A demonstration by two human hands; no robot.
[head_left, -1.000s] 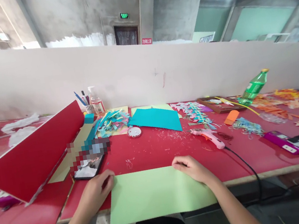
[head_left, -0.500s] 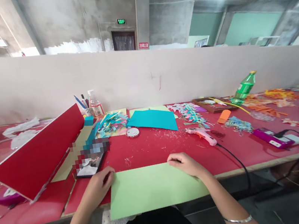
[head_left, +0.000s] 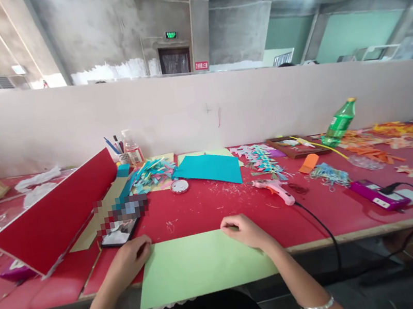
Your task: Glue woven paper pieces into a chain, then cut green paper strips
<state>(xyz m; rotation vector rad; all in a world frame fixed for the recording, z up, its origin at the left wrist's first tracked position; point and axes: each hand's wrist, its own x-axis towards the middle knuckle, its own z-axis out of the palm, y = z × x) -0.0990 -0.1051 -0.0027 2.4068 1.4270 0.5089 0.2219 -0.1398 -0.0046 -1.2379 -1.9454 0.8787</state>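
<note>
One red rectangular board with white edges (head_left: 62,211) is standing on edge at the left, one black smartphone (head_left: 120,237) is lying beside it, and my left hand (head_left: 131,258) is curling nearly closed, pinching the far left corner of one pale-green rectangular paper sheet (head_left: 201,267). That sheet is lying over the red tabletop's (head_left: 195,211) near edge, and my right hand (head_left: 246,232), equally curled, is pinching its far edge. Rightward, one pink glue gun (head_left: 277,190) and one green plastic bottle (head_left: 340,123) are resting.
</note>
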